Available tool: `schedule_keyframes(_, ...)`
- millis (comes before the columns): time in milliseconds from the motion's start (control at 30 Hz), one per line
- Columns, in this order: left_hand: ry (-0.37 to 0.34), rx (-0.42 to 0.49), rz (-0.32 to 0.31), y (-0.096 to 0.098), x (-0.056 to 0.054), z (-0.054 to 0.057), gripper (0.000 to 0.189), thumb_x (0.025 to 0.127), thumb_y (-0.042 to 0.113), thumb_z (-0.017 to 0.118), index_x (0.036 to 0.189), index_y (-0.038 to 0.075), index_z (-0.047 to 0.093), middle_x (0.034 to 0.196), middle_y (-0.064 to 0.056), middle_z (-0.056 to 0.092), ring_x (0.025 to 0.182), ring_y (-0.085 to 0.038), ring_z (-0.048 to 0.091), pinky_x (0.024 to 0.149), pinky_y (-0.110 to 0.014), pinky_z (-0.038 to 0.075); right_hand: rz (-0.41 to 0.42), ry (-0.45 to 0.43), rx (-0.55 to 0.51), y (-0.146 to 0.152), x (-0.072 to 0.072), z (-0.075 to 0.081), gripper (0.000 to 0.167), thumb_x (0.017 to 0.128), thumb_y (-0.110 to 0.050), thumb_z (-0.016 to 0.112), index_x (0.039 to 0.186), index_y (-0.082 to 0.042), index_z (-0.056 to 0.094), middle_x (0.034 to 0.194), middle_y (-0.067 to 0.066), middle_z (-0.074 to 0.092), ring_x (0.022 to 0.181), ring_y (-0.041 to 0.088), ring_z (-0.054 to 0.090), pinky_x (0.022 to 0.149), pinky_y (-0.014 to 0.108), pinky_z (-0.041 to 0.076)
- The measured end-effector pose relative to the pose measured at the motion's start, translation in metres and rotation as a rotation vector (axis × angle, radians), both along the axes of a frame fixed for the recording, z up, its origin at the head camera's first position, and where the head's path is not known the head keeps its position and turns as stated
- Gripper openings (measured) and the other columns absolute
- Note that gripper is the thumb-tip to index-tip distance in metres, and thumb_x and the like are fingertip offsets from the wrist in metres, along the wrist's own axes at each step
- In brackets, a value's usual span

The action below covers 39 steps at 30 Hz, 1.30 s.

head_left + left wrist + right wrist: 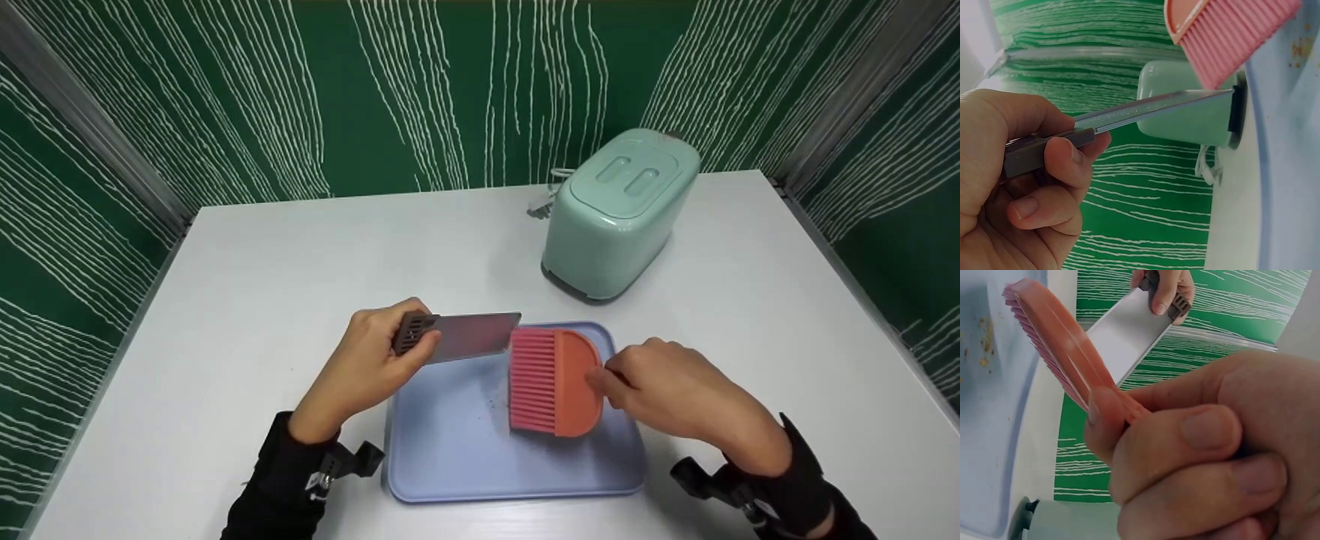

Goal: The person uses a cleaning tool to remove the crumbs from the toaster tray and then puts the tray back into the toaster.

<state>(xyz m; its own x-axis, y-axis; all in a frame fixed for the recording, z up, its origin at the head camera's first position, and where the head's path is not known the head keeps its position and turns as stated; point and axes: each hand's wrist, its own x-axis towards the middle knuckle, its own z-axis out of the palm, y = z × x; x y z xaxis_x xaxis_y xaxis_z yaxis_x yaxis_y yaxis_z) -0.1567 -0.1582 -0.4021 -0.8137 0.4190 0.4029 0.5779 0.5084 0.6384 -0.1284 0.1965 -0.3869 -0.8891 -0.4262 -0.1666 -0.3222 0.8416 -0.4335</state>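
My left hand (371,364) grips the slotted dark grey end of a flat metal crumb tray (472,335), thumb on top. The crumb tray is held out to the right over the far edge of a blue tray (450,457). In my right hand (667,382) is an orange brush (579,386) with pink bristles, pinched by its handle. The bristles point left, and their far corner is right at the crumb tray's tip in the head view. Beneath, small brownish crumbs (985,343) lie scattered on the blue tray.
A mint green toaster (622,217) stands behind the blue tray to the right, its white cord and plug (541,204) beside it. The white table (300,270) ends against green walls (450,97) with white streaks.
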Motion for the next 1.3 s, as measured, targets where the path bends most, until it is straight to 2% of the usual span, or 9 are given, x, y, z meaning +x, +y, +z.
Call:
schedule_keyframes(333,0.003,0.005,-0.002,0.001,0.001,0.001,0.008,0.099,0.01,0.073,0.092,0.009,0.067,0.071,0.001,0.059,0.06,-0.006,0.052,0.055,-0.022,0.044,-0.009,0.013,0.027,-0.004,0.0,-0.005,0.05,0.107,-0.033,0.061,0.059,-0.023,0.05,0.056,-0.01,0.043,0.052,0.008,0.041,0.051,0.026,0.03)
schedule_keyframes(567,0.005,0.001,-0.009,0.002,0.001,0.001,0.009,0.099,0.01,0.073,0.092,0.009,0.067,0.071,0.001,0.059,0.061,-0.006,0.052,0.056,-0.022,0.044,0.037,0.008,0.018,-0.005,0.001,-0.009,0.049,0.107,-0.036,0.061,0.06,-0.023,0.053,0.056,-0.011,0.045,0.052,0.007,0.041,0.05,0.026,0.031)
schedule_keyframes(867,-0.001,0.007,-0.014,0.001,0.001,0.0,0.009,0.099,0.01,0.072,0.092,0.009,0.066,0.071,0.002,0.058,0.061,-0.006,0.05,0.056,-0.022,0.043,0.096,-0.035,0.013,0.001,0.003,-0.004,0.044,0.106,-0.036,0.064,0.064,-0.025,0.06,0.058,-0.014,0.049,0.053,0.004,0.043,0.05,0.024,0.033)
schedule_keyframes(1300,0.008,0.004,-0.019,0.001,-0.001,-0.001,0.009,0.099,0.009,0.072,0.092,0.009,0.066,0.071,0.0,0.059,0.061,-0.005,0.051,0.055,-0.022,0.044,-0.021,0.1,0.043,0.008,0.004,0.008,0.047,0.108,-0.031,0.059,0.062,-0.024,0.051,0.059,-0.011,0.042,0.054,0.007,0.041,0.052,0.027,0.032)
